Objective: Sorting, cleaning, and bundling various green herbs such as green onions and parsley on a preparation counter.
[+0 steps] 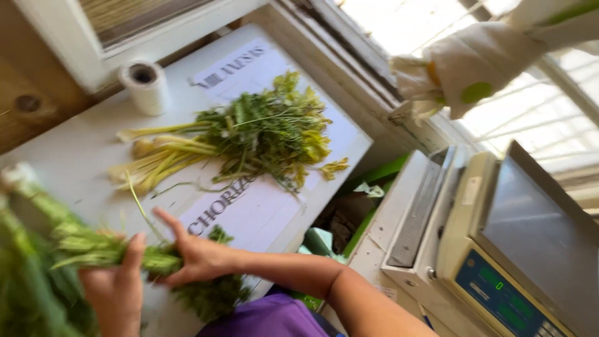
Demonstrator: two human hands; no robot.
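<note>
white table (pixel 75 156): both hands (pixel 156 268) gripping herb bunch (pixel 118 253).

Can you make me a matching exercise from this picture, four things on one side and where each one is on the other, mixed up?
Things:
1. roll of white tape
2. loose bunch of leafy herbs
3. weighing scale
4. herb bundle

Places:
A. in the grip of the left hand and the right hand
B. lying in the middle of the white table
C. at the table's far corner, by the window frame
D. to the right, off the table

Pairs: 1-C, 2-B, 3-D, 4-A
</note>
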